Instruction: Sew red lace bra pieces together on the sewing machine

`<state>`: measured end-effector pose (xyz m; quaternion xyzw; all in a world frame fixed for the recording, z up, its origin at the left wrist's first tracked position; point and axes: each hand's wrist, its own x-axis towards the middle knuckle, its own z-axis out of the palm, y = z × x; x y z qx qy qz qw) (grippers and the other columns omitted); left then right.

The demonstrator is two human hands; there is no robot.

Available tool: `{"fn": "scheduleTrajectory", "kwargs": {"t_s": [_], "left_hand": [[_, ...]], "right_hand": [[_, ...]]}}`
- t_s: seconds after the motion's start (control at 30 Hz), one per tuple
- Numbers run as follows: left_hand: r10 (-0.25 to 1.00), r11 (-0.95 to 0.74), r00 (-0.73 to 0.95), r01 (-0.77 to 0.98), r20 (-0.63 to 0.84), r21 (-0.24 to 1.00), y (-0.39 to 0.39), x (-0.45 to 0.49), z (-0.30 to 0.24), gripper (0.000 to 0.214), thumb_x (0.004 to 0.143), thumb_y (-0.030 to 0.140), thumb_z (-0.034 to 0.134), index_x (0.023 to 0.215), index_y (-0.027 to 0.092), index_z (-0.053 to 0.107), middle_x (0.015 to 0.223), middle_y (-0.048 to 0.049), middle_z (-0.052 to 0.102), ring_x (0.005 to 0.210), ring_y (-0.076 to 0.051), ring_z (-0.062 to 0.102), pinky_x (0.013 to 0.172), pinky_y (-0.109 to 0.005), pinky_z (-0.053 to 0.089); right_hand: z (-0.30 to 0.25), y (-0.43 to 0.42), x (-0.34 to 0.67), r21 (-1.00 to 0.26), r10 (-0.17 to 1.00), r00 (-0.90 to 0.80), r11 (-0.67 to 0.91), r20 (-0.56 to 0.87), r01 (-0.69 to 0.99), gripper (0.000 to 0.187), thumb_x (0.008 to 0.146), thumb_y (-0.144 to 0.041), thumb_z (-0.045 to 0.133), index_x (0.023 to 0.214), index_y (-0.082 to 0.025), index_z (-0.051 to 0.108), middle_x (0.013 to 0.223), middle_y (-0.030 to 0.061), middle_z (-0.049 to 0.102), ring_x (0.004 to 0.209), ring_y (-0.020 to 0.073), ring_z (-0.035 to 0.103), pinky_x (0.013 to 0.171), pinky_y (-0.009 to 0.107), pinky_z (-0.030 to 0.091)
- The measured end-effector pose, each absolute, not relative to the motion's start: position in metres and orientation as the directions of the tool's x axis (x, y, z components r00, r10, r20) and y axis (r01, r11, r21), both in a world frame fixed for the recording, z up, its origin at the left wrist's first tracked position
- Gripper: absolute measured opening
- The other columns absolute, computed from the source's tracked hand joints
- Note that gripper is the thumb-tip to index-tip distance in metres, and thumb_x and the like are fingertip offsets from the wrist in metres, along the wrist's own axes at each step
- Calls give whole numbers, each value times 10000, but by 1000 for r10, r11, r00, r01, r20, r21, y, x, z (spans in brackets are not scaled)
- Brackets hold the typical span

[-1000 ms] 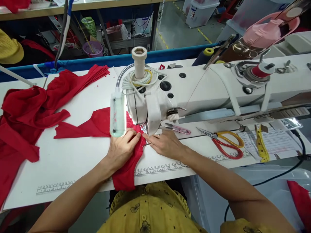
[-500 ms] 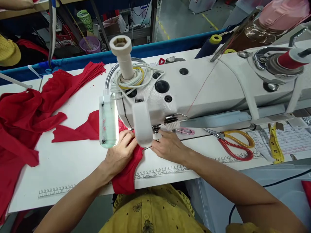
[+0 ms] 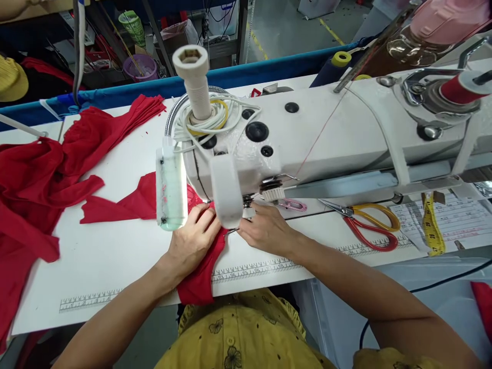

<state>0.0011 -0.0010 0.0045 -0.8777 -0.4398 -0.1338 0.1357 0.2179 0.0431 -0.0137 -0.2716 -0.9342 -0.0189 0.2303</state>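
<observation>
A white sewing machine [image 3: 326,138] stands on the white table [image 3: 107,256]. Under its head lies a piece of red fabric [image 3: 126,205] that runs left across the table and hangs over the front edge. My left hand [image 3: 192,241] lies on this fabric just left of the needle, fingers pressed flat and close together. My right hand [image 3: 263,230] rests on the table right of the needle, its fingertips hidden under the machine head near a thin metal tool. A small lamp [image 3: 171,187] on a flexible neck hangs over my left fingers.
A heap of red fabric pieces [image 3: 42,174] covers the table's left side. Small pink snips [image 3: 294,206], red and yellow scissors [image 3: 369,225], a yellow tape measure [image 3: 432,225] and a printed sheet [image 3: 461,220] lie to the right. A blue rail [image 3: 249,77] borders the far edge.
The view has leaned closer over the machine head, which now hides the needle. Both hands stay at the needle area; the fabric has barely shifted.
</observation>
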Motion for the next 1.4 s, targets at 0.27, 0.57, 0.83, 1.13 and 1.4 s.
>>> {"fn": "scheduleTrajectory", "kwargs": {"t_s": [0.27,0.57,0.83,1.13,1.4], "left_hand": [[731,-576,584,805,354,-140,-2,0,0,282,959,42,497,1166,93,681,1080,-105,746,1072,-266,630,1003,-499,445],[725,-588,581,802,370,-105,-1,-3,-2,288,954,30,510,1183,92,675,1097,-105,753,1065,-263,643,983,-479,469],[711,-594,607,788,354,-158,-1,0,2,289,966,33,480,1165,100,679,1089,-100,752,1044,-269,651,911,-458,503],[721,-551,573,815,389,-180,-1,0,-4,276,958,30,470,1160,60,655,973,-123,733,984,-252,673,996,-494,466],[719,-567,572,811,394,-142,-2,-1,-2,271,952,16,471,1134,81,661,913,-104,705,1010,-253,673,950,-454,482]], "right_hand": [[-16,47,219,-126,496,-709,853,502,507,283,947,-164,535,667,-194,568,694,21,557,691,164,429,619,317,276],[-18,45,218,-113,515,-723,842,461,528,289,954,-175,539,669,-197,575,673,18,576,690,165,450,613,325,280],[-16,48,218,-108,493,-697,848,521,519,294,935,-156,545,645,-193,568,684,19,572,673,156,432,606,313,282],[-19,46,218,-101,519,-706,833,481,544,292,932,-156,547,647,-191,599,692,23,601,681,157,440,602,319,270],[-19,46,218,-105,510,-695,837,507,537,296,928,-160,552,634,-197,573,674,21,577,682,164,421,601,321,258]]}}
